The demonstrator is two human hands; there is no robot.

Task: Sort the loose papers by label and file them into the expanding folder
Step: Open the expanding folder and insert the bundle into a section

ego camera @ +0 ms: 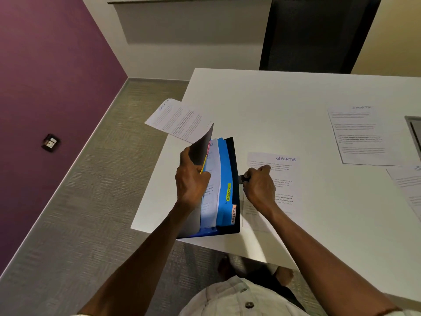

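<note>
The expanding folder (225,169) stands open near the table's left front edge, with blue dividers, a yellow tab and a pink tab reading "Sports". White sheets sit in its front pockets. My left hand (191,181) grips the dark front cover and pulls it back to the left. My right hand (257,185) pinches the small black tab on the folder's right side. Under my right hand lies a paper headed "Sports" (280,176). Another "Sports" paper (360,135) lies farther right. A third sheet (177,120) overhangs the table's left edge behind the folder.
The white table (262,106) has its left corner near the folder, with grey carpet below. A further sheet (407,190) shows at the right edge, and a dark flat object (413,131) beyond it. A black chair (319,33) stands behind the table.
</note>
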